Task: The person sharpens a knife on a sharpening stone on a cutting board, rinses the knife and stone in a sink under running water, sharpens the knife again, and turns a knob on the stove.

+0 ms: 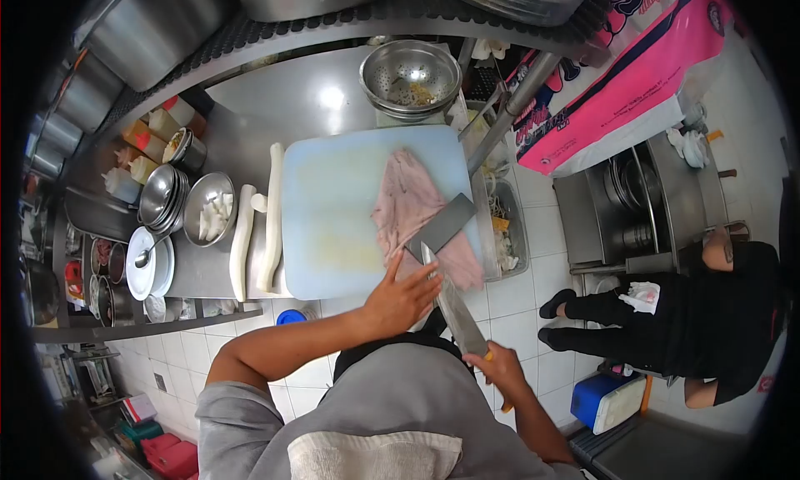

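On the pale blue cutting board (pixel 329 213) lies a thin, pinkish, crumpled cloth-like sheet (pixel 404 198). A dark grey rectangular slab (pixel 448 220) rests across it at a slant. My right hand (pixel 502 370) is closed round the yellow-orange handle of a large knife (pixel 457 312), below the board's right corner. The blade points up and left, its tip over the slab's lower end. My left hand (pixel 403 298) is at the board's front edge, fingers outstretched beside the blade near the tip; it holds nothing.
Long white roots (pixel 272 222) lie left of the board, beside a bowl of white pieces (pixel 210 209) and plates (pixel 150 263). Behind the board sits a metal colander (pixel 410 76). A person in black (pixel 708 313) stands at the right, near a blue cooler (pixel 608 401).
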`<action>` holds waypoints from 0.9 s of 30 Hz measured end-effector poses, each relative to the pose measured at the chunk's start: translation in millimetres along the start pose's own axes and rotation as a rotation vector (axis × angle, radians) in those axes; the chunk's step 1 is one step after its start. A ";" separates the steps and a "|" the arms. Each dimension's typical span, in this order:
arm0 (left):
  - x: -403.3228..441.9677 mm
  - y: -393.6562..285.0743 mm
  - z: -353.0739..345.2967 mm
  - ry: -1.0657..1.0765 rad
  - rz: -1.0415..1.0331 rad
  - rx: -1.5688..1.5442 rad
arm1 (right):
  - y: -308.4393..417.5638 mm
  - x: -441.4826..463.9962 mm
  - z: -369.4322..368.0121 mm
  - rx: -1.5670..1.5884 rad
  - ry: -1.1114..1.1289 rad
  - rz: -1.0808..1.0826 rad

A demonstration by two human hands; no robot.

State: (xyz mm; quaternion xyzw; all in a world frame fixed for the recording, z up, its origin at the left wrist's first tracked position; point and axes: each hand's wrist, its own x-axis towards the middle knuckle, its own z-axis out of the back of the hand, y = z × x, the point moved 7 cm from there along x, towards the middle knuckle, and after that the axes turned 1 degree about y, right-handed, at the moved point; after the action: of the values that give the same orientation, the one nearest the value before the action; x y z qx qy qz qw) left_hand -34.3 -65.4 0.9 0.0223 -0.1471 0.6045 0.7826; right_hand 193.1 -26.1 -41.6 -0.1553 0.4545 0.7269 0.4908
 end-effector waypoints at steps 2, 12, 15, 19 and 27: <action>25.2 38.7 -13.6 0.048 0.056 0.064 | -2.4 54.9 18.8 -0.226 -0.032 -0.072; 33.9 41.3 -26.8 -0.011 0.100 0.105 | 15.5 54.9 34.2 -0.175 -0.053 -0.006; 0.1 -27.5 3.9 0.035 0.064 -0.014 | -9.1 -14.5 9.6 0.051 0.119 -0.060; 53.3 71.6 -18.9 0.096 0.210 0.038 | 23.7 95.4 54.5 -0.266 -0.162 0.108; 81.4 127.5 17.4 -0.252 0.416 -0.122 | 75.9 108.6 92.5 0.083 -0.237 0.216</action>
State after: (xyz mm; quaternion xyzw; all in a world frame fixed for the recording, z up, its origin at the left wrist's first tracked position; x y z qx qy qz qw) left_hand -140.9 41.6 20.3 0.0194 -0.2811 0.7350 0.6168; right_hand 97.6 103.3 -26.2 0.0018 0.4373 0.7692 0.4659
